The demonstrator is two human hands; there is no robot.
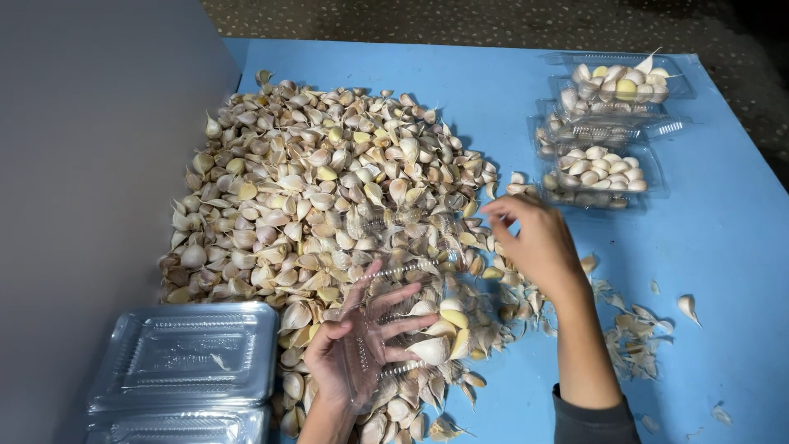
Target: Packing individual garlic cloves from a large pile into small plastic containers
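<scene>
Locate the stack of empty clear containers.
In the head view, the stack of empty containers sits bottom left, beside the garlic pile and left hand.

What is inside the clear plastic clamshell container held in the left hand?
The clear plastic clamshell container in the left hand holds a few garlic cloves at its right end; whatever lies beneath them is hidden.

A blue tabletop (731,230) meets a grey wall (90,164); speckled dark floor (460,18) lies beyond.

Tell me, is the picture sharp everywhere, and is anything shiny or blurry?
Head view: mostly sharp, evenly lit; the right hand is slightly motion-blurred at the fingertips; glare glints on the clear plastic container in the left hand and on the stacked empty containers; soft shadows fall beside the garlic clove pile.
</scene>
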